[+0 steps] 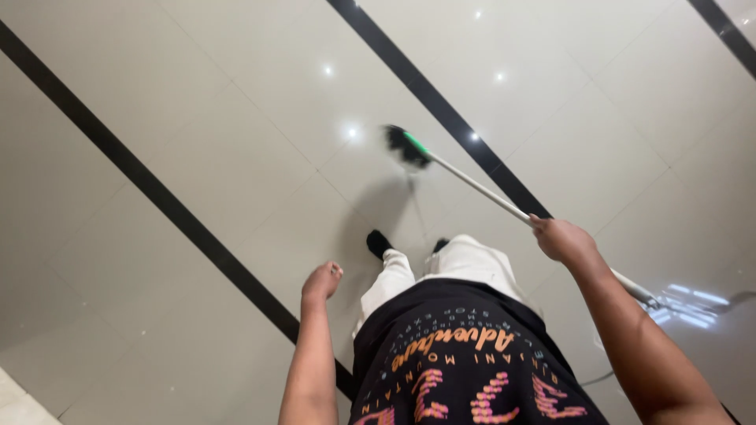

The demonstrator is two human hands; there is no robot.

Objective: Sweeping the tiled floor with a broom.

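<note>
My right hand is closed around the white handle of a broom. The handle runs up and to the left to a blurred black and green brush head, which is on the glossy floor ahead of my feet. My left hand hangs loosely at my side with curled fingers and holds nothing. Below me I see my black printed shirt, white trousers and dark shoes.
The floor is pale glossy tile crossed by black diagonal strips. Ceiling lights reflect in it as small bright dots. A thin cable or cord lies on the floor at the lower right.
</note>
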